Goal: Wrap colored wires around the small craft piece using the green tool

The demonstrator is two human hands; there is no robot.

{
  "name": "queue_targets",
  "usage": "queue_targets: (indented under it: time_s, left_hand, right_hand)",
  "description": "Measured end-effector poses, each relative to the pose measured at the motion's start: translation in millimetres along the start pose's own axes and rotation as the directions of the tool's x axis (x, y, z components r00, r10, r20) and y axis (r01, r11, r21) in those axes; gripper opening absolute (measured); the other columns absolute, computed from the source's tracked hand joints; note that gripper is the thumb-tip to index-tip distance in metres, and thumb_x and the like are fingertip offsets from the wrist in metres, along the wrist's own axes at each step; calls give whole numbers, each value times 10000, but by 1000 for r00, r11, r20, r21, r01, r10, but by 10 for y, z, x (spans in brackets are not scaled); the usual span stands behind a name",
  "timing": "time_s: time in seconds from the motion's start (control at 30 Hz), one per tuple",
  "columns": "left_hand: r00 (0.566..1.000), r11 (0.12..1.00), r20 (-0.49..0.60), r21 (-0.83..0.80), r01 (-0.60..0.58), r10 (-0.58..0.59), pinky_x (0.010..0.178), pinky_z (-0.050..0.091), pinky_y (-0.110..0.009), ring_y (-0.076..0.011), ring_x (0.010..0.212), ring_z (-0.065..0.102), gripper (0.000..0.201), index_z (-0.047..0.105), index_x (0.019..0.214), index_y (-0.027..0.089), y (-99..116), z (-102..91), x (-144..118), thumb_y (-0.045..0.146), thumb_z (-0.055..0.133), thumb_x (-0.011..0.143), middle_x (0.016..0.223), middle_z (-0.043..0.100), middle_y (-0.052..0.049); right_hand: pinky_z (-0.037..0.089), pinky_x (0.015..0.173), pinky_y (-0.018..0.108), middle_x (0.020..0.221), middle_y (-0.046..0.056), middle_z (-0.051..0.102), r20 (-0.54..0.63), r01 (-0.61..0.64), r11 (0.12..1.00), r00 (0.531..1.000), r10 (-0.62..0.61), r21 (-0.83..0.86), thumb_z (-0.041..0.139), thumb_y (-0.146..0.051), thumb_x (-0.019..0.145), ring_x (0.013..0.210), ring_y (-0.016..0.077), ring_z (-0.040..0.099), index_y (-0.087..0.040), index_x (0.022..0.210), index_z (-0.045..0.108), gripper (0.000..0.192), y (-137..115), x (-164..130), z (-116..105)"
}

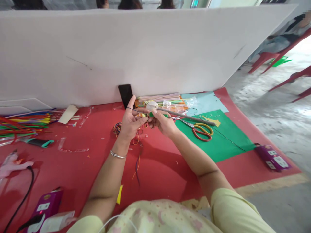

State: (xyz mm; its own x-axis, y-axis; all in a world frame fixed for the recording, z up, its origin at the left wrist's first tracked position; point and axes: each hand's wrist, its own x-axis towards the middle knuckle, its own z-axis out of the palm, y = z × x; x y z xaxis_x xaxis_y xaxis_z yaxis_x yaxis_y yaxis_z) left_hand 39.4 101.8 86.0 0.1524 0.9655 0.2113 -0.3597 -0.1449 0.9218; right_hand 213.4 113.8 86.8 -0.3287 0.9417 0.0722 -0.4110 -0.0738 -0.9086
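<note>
My left hand [130,124] is pinched around a thin dark cord [136,110], which crosses its fingers; the index finger points up. Close beside it, my right hand [165,124] grips a small tool with a green handle [158,115] and a thin metal shaft toward the right. A brown stick [189,115] extends right from behind my right hand; whether that hand holds it too is unclear. The fingertips of both hands nearly meet, hiding what lies between them. Below my left hand is a bundle of coloured cords [117,128], with loose ends [138,163] trailing on the red table.
Scissors [202,132] lie on a green sheet [225,142] at right. A phone [125,95] leans against the white board [150,51]. Coloured pipe cleaners [26,124], a box cutter [40,142], a glue gun [14,165] and purple boxes [272,157] surround the workspace.
</note>
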Motion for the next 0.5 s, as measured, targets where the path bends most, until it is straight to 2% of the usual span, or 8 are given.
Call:
queue_targets:
  time_s: [0.1, 0.2, 0.3, 0.4, 0.5]
  left_hand:
    - [996, 999, -89, -40, -21, 17, 646, 550, -245, -137, 740, 713, 1291, 375, 1785, 334, 73, 10, -18, 338, 1077, 701, 1017, 817, 3]
    - [992, 1000, -128, 0, -7, 7, 498, 411, -210, -67, 546, 536, 1095, 477, 1741, 294, 138, -23, -28, 320, 1018, 789, 903, 787, 30]
    - [995, 999, -93, 7, 41, -41, 430, 289, -219, -50, 466, 402, 1095, 421, 1776, 310, 156, -45, -35, 325, 982, 835, 853, 766, 48]
    - [997, 998, -49, -19, 54, -55, 462, 344, -211, -75, 522, 509, 1267, 302, 1822, 336, 123, -53, -30, 327, 1022, 779, 862, 766, 44]
    - [999, 999, -45, 24, 21, -20, 561, 478, -218, -122, 668, 656, 1344, 282, 1825, 329, 89, -88, -12, 335, 1057, 727, 896, 772, 20]
  right_hand:
    - [559, 491, 271, 716, 33, 754, 29, 39, 998, 999, -38, -54, 849, -844, 818, 546, 148, 668, -204, 745, 744, 652, 15, -11, -20]
    - [595, 549, 276, 700, 31, 750, 50, 98, 984, 995, -91, -149, 784, -844, 891, 584, 159, 709, -195, 797, 779, 655, 2, -53, -19]
    - [614, 600, 277, 669, 23, 736, 37, 183, 954, 983, -179, -236, 719, -855, 936, 601, 155, 711, -190, 839, 782, 675, -25, -97, 0]
    - [632, 649, 292, 701, 24, 746, 79, 248, 928, 969, -235, -279, 681, -856, 959, 633, 155, 714, -192, 849, 755, 677, -58, -116, 3]
    - [633, 673, 296, 774, 29, 755, 135, 286, 912, 957, -256, -294, 692, -815, 983, 669, 153, 723, -190, 828, 752, 647, -81, -101, -34]
